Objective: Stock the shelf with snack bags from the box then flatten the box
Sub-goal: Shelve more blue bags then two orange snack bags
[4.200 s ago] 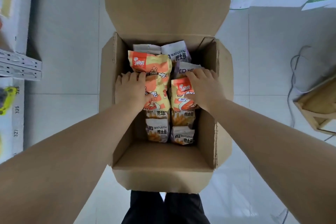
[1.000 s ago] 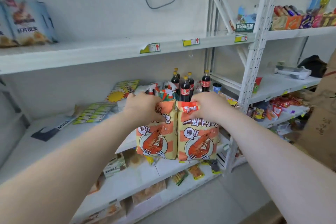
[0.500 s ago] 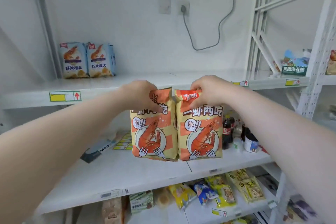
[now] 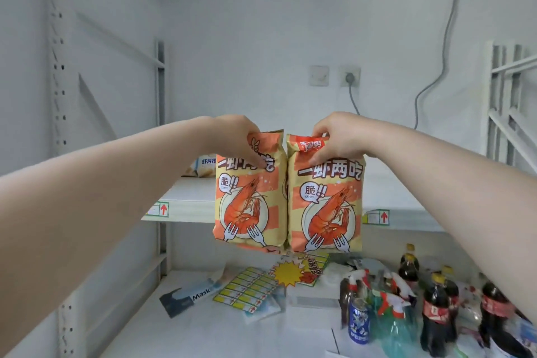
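Directly in front of the upper shelf (image 4: 189, 195), the left snack bag (image 4: 250, 206) and the right snack bag (image 4: 325, 209) hang upright side by side, inner edges touching. The left hand (image 4: 236, 139) pinches the top of the left snack bag, fingers curled round the seal. The right hand (image 4: 338, 139) pinches the top of the right snack bag in the same manner. Both bags are clear of the shelf board, and their lower edges hang below its front lip. On the upper shelf, behind the left snack bag, a blue-and-white bag (image 4: 203, 167) stands partly hidden. Below the upper shelf, the lower shelf (image 4: 218, 337) carries a mask box (image 4: 186, 298), a sheet of yellow labels (image 4: 247, 289), a blue can (image 4: 359, 324) and several cola bottles (image 4: 436, 308). Above the upper shelf, a plug sits in a wall socket (image 4: 350, 76).
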